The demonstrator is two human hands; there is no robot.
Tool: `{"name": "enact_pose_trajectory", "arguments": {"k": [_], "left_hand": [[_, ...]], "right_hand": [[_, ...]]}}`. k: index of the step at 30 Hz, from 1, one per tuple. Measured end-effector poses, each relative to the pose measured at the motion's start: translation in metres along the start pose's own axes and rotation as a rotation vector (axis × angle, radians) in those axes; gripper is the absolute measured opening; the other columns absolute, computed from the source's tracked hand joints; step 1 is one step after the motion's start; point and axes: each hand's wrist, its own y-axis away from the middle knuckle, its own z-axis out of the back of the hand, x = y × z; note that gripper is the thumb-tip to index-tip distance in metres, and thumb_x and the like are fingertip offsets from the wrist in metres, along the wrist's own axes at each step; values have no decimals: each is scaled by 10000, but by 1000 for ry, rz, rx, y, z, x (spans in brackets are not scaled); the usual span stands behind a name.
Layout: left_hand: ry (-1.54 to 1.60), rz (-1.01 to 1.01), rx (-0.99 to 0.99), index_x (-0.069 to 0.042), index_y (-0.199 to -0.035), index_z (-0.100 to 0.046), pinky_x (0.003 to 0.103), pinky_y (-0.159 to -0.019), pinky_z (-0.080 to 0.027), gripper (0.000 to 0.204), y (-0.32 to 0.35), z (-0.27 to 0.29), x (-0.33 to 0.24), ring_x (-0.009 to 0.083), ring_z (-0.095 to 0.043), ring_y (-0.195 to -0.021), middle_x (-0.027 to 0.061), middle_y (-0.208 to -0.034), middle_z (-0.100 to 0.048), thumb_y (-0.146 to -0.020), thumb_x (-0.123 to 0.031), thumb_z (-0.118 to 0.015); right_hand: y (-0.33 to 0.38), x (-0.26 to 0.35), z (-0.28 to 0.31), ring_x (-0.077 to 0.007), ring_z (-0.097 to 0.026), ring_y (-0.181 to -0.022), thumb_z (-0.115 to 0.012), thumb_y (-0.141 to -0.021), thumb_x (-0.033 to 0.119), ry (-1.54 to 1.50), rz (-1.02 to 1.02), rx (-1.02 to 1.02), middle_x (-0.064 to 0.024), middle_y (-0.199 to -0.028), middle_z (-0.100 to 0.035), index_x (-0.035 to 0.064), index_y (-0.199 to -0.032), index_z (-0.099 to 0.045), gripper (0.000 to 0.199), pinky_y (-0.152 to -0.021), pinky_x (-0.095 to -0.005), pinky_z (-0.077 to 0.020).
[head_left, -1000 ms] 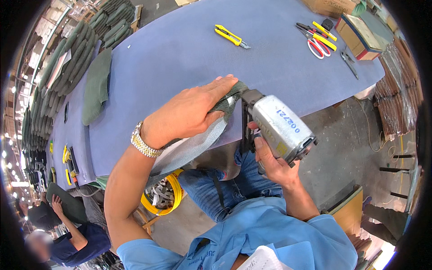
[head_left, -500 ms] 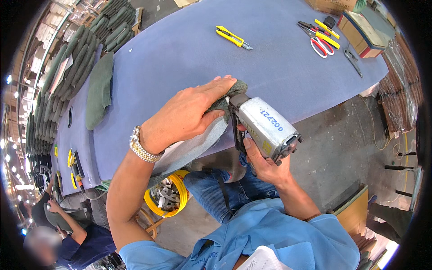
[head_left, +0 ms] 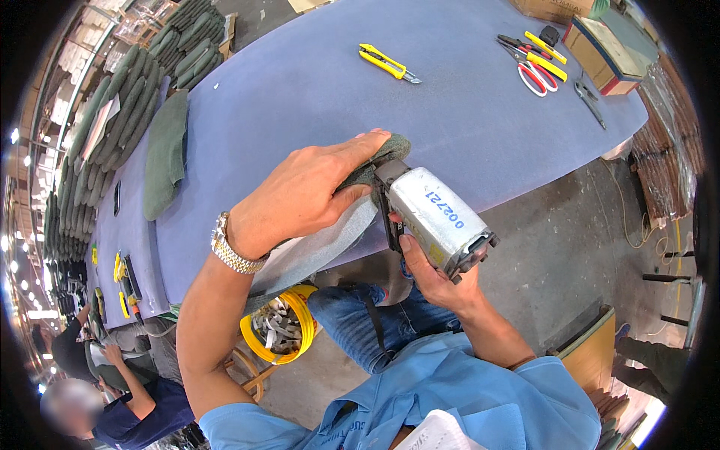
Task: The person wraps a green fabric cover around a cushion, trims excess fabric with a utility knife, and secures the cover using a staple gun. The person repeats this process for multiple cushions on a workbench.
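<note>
My left hand (head_left: 304,180) is closed over the edge of a dark green fabric-covered pad (head_left: 393,149), fingers on top and thumb beneath. A pale grey cloth underside (head_left: 319,244) hangs from the pad below my wrist, over the table's near edge. In my right hand (head_left: 444,281) is a staple gun (head_left: 435,214) with a silver-white body and black nose. Its nose meets the pad's edge right beside my left fingertips. My palm and the pad hide part of the contact.
On the blue-covered table (head_left: 285,90) lie a yellow utility knife (head_left: 390,64), scissors (head_left: 535,75) and pliers (head_left: 590,103). Green pads (head_left: 109,124) are stacked at left. A yellow bucket of scraps (head_left: 300,319) stands below the table edge. A co-worker (head_left: 135,394) is at lower left.
The staple gun and my right hand have shifted slightly left, with the gun's nose still at the pad's edge. My left hand keeps its hold, moved barely left.
</note>
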Motion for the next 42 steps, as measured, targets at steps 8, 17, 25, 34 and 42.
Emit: {"name": "enact_pose_trajectory", "arguments": {"k": [8,17,25,34,42], "left_hand": [[9,16,-4,11,-1450,-499,493,-1004,-533,592,0,-4,-4,421,-620,-1207,219,-1421,-594,-896,-72,-690],[39,-19,-80,13,-1368,-542,520,-914,-551,536,0,-15,-6,451,-656,-1081,224,-1310,-655,-857,-37,-695],[-66,177,-68,37,-1502,-394,504,-977,-528,767,9,-32,-22,462,-615,-1182,282,-1415,-568,-857,-183,-746],[-332,382,-74,99,-1510,-375,525,-1132,-425,901,22,-91,-45,482,-471,-1397,348,-1557,-399,-849,-359,-780],[-472,353,-248,106,-1460,-470,538,-1219,-295,736,29,-175,-64,399,-392,-1488,308,-1557,-431,-886,-297,-693]], "right_hand": [[-2,10,6,-212,-720,-928,-727,-885,7,83,45,-1,-137,-1094,-711,-37,-1190,-640,320,-805,-319,-569],[2,17,16,-112,-673,-781,-638,-948,-54,287,77,37,-62,-945,-746,-12,-1132,-708,201,-668,-270,-544],[14,12,38,-261,-763,-904,-757,-875,124,139,-178,54,-137,-1001,-784,-19,-1071,-747,243,-840,-379,-578],[-45,17,131,-340,-717,-991,-766,-877,130,675,-27,-26,-171,-1141,-719,4,-1245,-655,405,-857,-396,-565],[-127,-110,142,-373,-665,-1082,-722,-897,216,1291,252,24,-147,-1405,-580,61,-1371,-556,525,-897,-468,-554]]}}
